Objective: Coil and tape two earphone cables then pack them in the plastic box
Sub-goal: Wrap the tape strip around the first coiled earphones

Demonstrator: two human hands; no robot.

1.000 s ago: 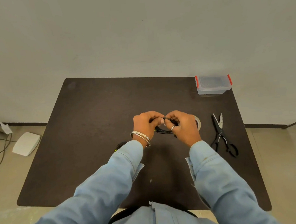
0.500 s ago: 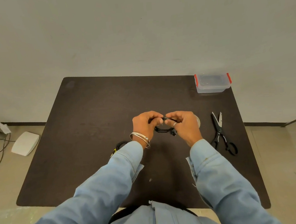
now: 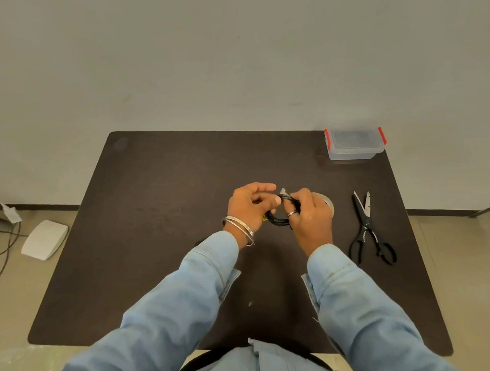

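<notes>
2 hands meet over the table (image 3: pixel 157 223): the left hand (image 3: pixel 250 207) pinches the coiled black earphone cable (image 3: pixel 278 219) at thumb and forefinger, and the right hand (image 3: pixel 311 216) curls round its other side, where a small pale tab, probably tape (image 3: pixel 283 192), sticks up between them. Should either pinch slacken before that tab is wrapped down, the coil could spring open or the tape could stick to a finger. No writing is readable; the plastic box (image 3: pixel 355 144), lid on, sits well beyond the right hand, the scissors (image 3: pixel 369 227) outside it.
</notes>
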